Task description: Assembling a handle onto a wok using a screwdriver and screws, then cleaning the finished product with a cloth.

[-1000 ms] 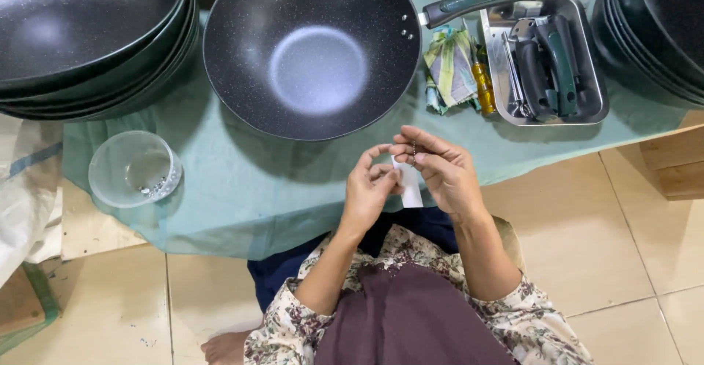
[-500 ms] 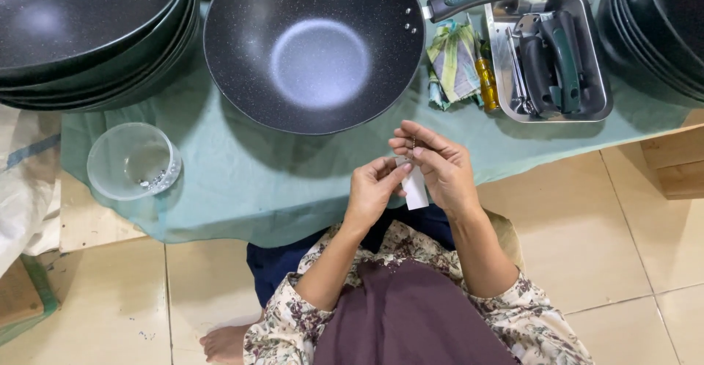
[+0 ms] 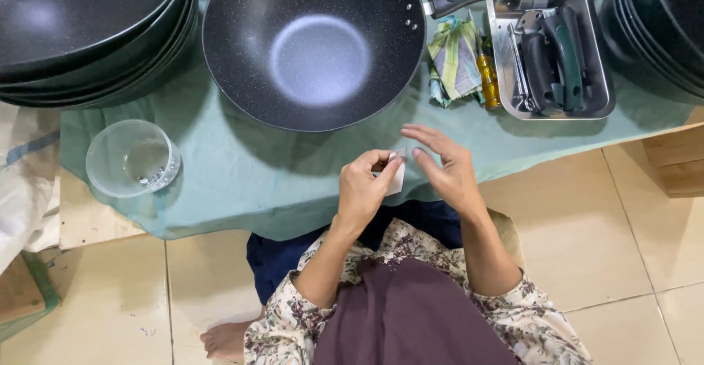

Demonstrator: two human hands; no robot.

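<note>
sleeves: short, cream floral print | apron: plain maroon | legs: dark blue | feet: bare

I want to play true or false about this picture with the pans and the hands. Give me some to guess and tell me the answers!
1. The left hand pinches a small white piece. True.
2. The big wok in the middle is full of food. False: it is empty.
3. The metal tray holds dark handles. True.
4. The clear plastic bowl sits on the floor. False: it stands on the green cloth on the table.
5. The right hand is closed around the wok's handle. False: it is open beside the left hand, fingers spread.
</note>
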